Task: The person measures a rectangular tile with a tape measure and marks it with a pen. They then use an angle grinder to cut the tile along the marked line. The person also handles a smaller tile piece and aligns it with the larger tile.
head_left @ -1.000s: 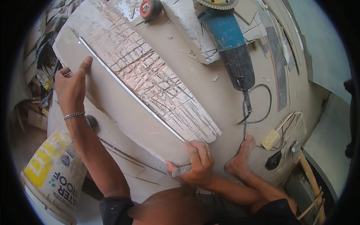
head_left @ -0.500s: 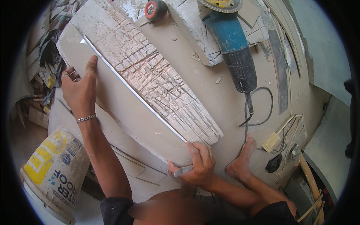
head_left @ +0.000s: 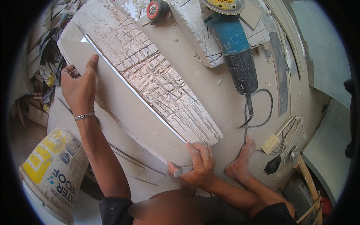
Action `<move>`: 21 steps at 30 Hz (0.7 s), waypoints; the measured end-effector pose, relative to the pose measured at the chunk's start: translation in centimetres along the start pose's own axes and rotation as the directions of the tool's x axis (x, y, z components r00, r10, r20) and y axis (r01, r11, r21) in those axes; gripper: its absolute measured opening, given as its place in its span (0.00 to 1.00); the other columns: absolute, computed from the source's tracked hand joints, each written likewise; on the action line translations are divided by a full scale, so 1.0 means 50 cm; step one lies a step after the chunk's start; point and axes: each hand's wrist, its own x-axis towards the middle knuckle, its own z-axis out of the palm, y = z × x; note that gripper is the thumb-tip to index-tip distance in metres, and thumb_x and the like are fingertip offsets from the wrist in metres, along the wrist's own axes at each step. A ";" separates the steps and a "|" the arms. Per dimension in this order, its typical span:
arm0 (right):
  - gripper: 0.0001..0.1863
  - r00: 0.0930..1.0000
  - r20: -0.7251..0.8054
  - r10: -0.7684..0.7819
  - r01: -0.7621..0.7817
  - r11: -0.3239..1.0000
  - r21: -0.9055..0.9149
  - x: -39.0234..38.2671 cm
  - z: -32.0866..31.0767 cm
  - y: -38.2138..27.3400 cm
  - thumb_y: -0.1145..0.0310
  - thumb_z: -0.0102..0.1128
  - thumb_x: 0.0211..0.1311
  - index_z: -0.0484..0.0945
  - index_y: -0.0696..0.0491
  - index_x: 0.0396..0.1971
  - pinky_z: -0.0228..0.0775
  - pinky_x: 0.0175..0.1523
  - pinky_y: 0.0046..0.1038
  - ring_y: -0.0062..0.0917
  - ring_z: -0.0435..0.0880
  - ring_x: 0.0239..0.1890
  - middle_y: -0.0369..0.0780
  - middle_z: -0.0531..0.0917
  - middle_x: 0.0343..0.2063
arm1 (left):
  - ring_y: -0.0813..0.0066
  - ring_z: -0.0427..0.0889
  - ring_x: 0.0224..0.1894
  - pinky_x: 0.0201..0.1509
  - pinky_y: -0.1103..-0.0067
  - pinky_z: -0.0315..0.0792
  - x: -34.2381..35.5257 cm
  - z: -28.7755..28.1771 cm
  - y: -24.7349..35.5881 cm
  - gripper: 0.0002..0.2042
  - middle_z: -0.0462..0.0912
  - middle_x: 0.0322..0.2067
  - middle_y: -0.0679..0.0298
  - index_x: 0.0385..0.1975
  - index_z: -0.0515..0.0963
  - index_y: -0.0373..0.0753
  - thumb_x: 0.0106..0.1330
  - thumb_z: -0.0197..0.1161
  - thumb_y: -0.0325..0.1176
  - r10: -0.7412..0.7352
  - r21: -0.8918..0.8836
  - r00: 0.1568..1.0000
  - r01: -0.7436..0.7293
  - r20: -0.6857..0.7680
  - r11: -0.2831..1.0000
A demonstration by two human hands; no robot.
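A long beige tile [head_left: 123, 101] lies slantwise over a pale slab [head_left: 150, 67] cut with many crossing grooves. A thin white strip [head_left: 137, 90] runs along the tile's right edge. My left hand [head_left: 79, 86], with a chain bracelet at the wrist, grips the far part of the tile; its thumb presses on top and its fingers are curled at the left edge. At the near end my right hand [head_left: 201, 163] is closed around the tile's corner, fingertips at the end of the strip. A grey, flat, tapered piece [head_left: 183, 170] sticks out under the right hand's fingers.
A teal and black angle grinder [head_left: 238, 52] rests against a broken white block [head_left: 197, 33], its cord looping near my foot [head_left: 240, 161]. A tape measure [head_left: 157, 10] lies at the far side. Left stands a dirty bucket [head_left: 54, 172]; right are a socket block [head_left: 270, 143] and hammer [head_left: 303, 168].
The view has shifted very slightly. Both hands keep their hold on the tile, and the tile stays in place on the grooved slab.
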 end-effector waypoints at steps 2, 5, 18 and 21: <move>0.41 1.000 -0.001 -0.010 0.010 1.000 -0.015 0.000 0.000 -0.001 0.56 0.89 0.41 0.83 0.65 0.53 0.82 0.44 0.38 0.43 0.85 0.44 0.48 0.81 0.46 | 0.64 0.89 0.46 0.57 0.74 0.81 -0.005 0.002 -0.002 0.43 0.89 0.43 0.52 0.59 0.78 0.22 0.59 0.84 0.58 0.003 -0.028 1.000 -0.003 -0.005 1.000; 0.40 1.000 0.001 -0.016 0.016 1.000 -0.010 0.001 -0.002 0.000 0.57 0.89 0.42 0.83 0.66 0.53 0.82 0.44 0.39 0.43 0.85 0.44 0.48 0.81 0.46 | 0.60 0.89 0.53 0.63 0.70 0.79 -0.029 0.001 -0.004 0.42 0.88 0.50 0.48 0.64 0.76 0.23 0.62 0.83 0.52 0.028 -0.128 0.999 -0.023 0.031 0.992; 0.37 0.999 0.041 0.022 -0.024 0.999 0.035 0.002 -0.008 -0.005 0.56 0.84 0.52 0.82 0.68 0.54 0.83 0.49 0.40 0.44 0.84 0.45 0.49 0.81 0.47 | 0.43 0.53 0.86 0.87 0.48 0.46 -0.267 -0.112 -0.003 0.58 0.57 0.83 0.43 0.83 0.59 0.32 0.54 0.84 0.49 0.507 -0.023 0.704 -0.574 0.497 0.819; 0.37 0.999 0.035 0.029 -0.030 0.999 0.033 0.001 -0.006 -0.006 0.56 0.84 0.52 0.82 0.68 0.54 0.83 0.49 0.41 0.44 0.84 0.45 0.49 0.81 0.47 | 0.44 0.51 0.87 0.87 0.47 0.45 -0.272 -0.105 0.004 0.59 0.56 0.84 0.42 0.83 0.59 0.30 0.52 0.85 0.45 0.485 -0.012 0.718 -0.554 0.499 0.832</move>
